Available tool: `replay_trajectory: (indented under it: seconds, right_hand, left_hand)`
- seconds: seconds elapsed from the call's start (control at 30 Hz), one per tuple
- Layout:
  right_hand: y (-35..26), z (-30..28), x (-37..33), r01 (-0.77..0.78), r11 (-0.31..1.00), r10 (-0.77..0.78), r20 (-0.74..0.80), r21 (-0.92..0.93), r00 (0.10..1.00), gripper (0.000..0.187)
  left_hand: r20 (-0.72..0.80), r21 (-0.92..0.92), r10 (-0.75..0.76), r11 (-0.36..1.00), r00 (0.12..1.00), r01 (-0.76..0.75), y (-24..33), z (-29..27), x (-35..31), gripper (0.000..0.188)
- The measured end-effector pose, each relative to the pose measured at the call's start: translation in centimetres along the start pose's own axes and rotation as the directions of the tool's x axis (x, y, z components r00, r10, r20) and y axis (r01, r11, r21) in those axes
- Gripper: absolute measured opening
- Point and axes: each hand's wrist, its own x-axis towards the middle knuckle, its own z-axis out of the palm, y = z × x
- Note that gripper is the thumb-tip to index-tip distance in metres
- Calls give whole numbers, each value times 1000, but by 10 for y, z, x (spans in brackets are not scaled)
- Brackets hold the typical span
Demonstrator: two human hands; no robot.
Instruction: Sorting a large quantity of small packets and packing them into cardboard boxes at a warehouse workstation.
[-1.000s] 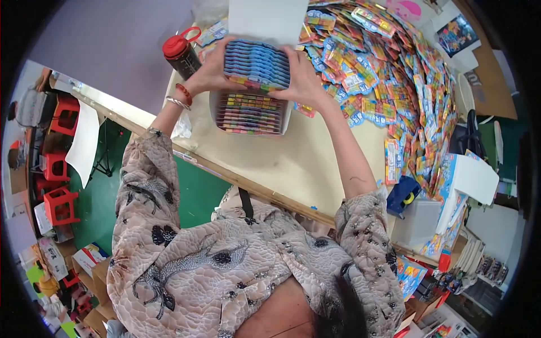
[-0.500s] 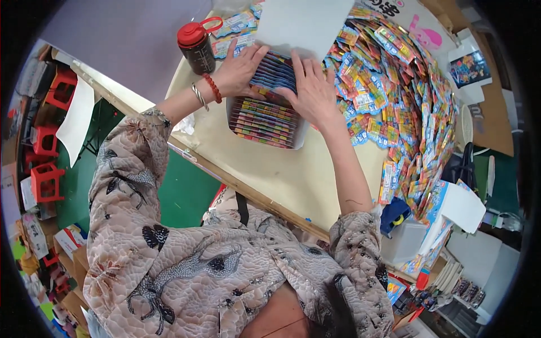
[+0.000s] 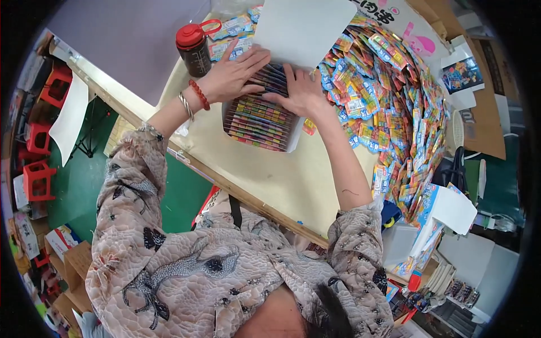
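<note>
A white open-topped box [image 3: 294, 138] stands on the table with its lid [image 3: 307, 31] raised at the far side. Colourful flat packets [image 3: 258, 121] stand on edge inside it in close rows. Over the far row, my left hand [image 3: 232, 73] lies with outstretched fingers along the left side. My right hand [image 3: 304, 94] rests across the right side of that row, its fingers spread and its thumb reaching inward. Both hands touch the packets' upper edges, and they partly hide the far row.
A large heap of similar packets [image 3: 389, 107] covers the table's right side. A dark bottle with a red lid [image 3: 194, 49] stands left of the box. More packets [image 3: 234, 27] lie behind the bottle. Red stools [image 3: 38, 180] stand on the green floor at left.
The far row of packets sits lower in the box. My left hand has slid over its top, and my right hand has shifted slightly left. The whole view has moved a little.
</note>
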Motion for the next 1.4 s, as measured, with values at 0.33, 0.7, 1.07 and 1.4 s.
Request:
replay_trajectory:
  seconds: [0.33,0.7,1.07,1.4]
  right_hand:
    - [12,10,-18,57,951,147,-605,305,783,19]
    - [17,0,21,251,957,-284,-299,-145,911,17]
    - [10,5,-4,6,999,22,-513,53,858,19]
    - [14,16,-104,-243,536,566,-131,809,814,31]
  left_hand:
    - [-8,78,-155,985,988,155,13,-1,0,57]
    - [92,-1,-145,989,985,145,-21,-5,29,15]
    - [-378,-131,-356,934,855,332,12,-19,4,26]
    - [206,-618,-458,624,865,478,58,-35,-33,33]
